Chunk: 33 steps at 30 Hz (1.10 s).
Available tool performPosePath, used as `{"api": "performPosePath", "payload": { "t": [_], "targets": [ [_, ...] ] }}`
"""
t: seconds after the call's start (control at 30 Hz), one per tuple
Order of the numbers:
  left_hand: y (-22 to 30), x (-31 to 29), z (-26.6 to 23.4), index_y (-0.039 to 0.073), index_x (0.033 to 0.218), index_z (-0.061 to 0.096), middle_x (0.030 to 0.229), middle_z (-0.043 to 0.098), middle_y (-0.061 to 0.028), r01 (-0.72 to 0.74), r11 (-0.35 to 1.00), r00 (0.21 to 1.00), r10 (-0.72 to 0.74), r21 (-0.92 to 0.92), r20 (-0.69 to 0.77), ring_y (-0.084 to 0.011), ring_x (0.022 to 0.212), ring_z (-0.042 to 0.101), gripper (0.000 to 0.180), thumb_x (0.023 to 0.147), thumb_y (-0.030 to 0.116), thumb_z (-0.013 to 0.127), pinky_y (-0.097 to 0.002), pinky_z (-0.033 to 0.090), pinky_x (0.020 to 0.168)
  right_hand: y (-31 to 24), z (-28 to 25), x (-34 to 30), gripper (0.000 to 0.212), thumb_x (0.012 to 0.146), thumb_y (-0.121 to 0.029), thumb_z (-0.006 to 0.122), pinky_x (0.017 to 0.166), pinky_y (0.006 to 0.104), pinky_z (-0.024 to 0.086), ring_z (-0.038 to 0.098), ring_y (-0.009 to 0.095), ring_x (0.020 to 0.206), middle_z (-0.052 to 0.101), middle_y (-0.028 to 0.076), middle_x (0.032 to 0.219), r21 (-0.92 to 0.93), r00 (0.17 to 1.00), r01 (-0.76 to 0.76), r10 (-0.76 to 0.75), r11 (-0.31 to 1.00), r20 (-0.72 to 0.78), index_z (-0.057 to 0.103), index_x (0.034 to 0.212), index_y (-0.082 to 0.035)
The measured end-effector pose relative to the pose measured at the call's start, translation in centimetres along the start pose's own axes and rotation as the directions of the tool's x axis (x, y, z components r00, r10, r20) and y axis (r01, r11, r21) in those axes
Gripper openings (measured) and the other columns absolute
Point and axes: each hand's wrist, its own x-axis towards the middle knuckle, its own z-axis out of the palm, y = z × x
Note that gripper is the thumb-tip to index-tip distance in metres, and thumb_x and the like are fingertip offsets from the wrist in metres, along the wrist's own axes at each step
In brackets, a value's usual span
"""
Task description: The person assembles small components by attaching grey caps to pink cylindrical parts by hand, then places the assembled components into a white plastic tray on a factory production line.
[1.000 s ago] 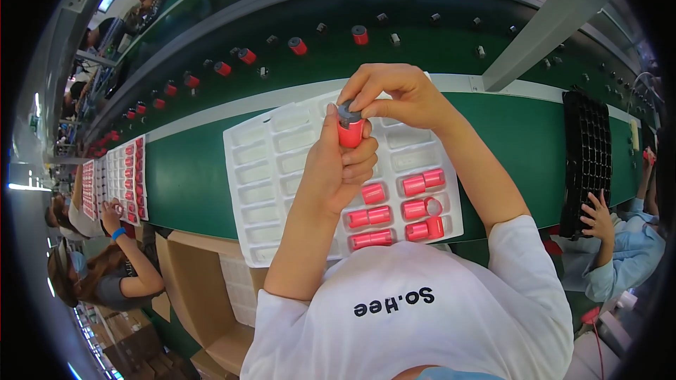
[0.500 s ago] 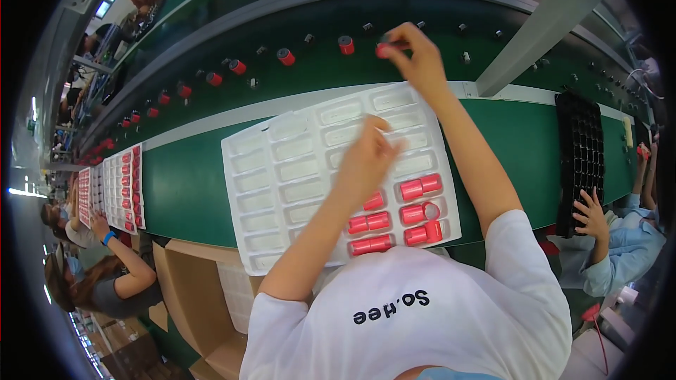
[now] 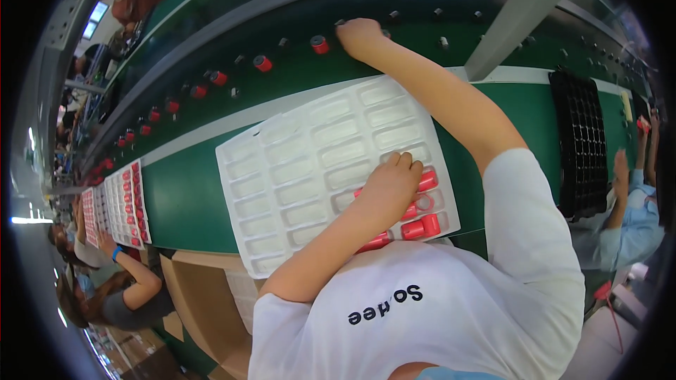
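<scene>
My left hand (image 3: 389,188) is closed, fingers bent down over the white moulded tray (image 3: 236,162), touching or just above the filled cells. What its fingertips hold, if anything, is hidden. Beside them lie red cylinders, one at the top of the right column (image 3: 427,181) and a pair in the cell nearest me (image 3: 420,226). My right hand (image 3: 360,36) reaches over the tray to the dark green belt. Its fingers are curled down on the belt, and what is in them cannot be seen. Left of it stands a red cylinder with a dark top (image 3: 320,44).
More red cylinders (image 3: 263,63) and small metal parts (image 3: 443,43) stand along the belt. A grey post (image 3: 524,14) rises at the right. An open cardboard box (image 3: 204,295) sits at the lower left. A black tray (image 3: 583,144) and co-workers flank both sides.
My right hand, earlier pinching a red cylinder above the belt, has moved left and down onto the belt. My left hand has dropped toward the filled cells. Belt pieces have shifted left.
</scene>
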Motion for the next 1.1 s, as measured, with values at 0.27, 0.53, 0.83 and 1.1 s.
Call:
{"api": "performPosePath", "payload": {
  "t": [0.27, 0.53, 0.83, 1.1],
  "targets": [
    [-1.4, -0.5, -2.0, 0.003, 0.108, 0.059, 0.102, 0.055, -0.0150, 0.085, 0.974, 0.996, -0.079, -0.212, 0.036, -0.0334, 0.099, 0.054, 0.034, 0.076, -0.001, 0.066, -0.0387, 0.046, 0.085, 3.3, -5.6, -7.7, 0.018, 0.085, -0.015, 0.067, 0.077, 0.0296, 0.051, 0.063, 0.018, 0.081, 0.065, 0.008, 0.088, 0.811, 0.950, 0.274, -0.274, 0.517, -0.146, 0.064, 0.100, -0.005],
    [-4.5, -0.4, -3.8, 0.005, 0.114, 0.057, 0.103, 0.055, -0.0026, -0.010, 0.097, 0.929, -0.368, -0.995, -0.045, -0.0137, 0.090, 0.054, 0.023, 0.100, 0.022, 0.050, -0.0273, 0.043, 0.087, 3.8, -6.6, -14.0, 0.012, 0.085, -0.009, 0.067, 0.080, 0.0257, 0.049, 0.060, 0.011, 0.084, 0.064, 0.007, 0.095, 0.932, 0.901, 0.359, -0.278, 0.050, -0.332, 0.056, 0.089, -0.006],
    [-3.7, -0.6, -4.9, 0.004, 0.115, 0.050, 0.098, 0.056, -0.0062, -0.436, -0.385, 0.809, -0.563, -0.813, -0.168, -0.0138, 0.085, 0.053, 0.036, 0.100, 0.037, 0.048, -0.0234, 0.048, 0.075, -0.4, -7.7, -17.2, 0.017, 0.081, -0.004, 0.070, 0.086, 0.0283, 0.051, 0.063, 0.018, 0.097, 0.066, 0.010, 0.102, 0.862, 0.856, 0.498, -0.110, -0.093, -0.506, 0.061, 0.095, -0.005],
    [-2.4, -1.3, -6.8, 0.010, 0.096, 0.048, 0.068, 0.046, -0.0011, -0.326, -0.451, 0.873, -0.481, -0.831, -0.082, -0.0056, 0.051, 0.038, 0.037, 0.103, 0.044, 0.034, -0.0179, 0.032, 0.045, -1.6, -6.4, -16.5, 0.014, 0.078, -0.004, 0.071, 0.081, 0.0296, 0.052, 0.064, 0.020, 0.094, 0.070, 0.010, 0.102, 0.786, 0.753, 0.615, -0.247, -0.063, -0.609, 0.073, 0.092, -0.006]
  ]
}}
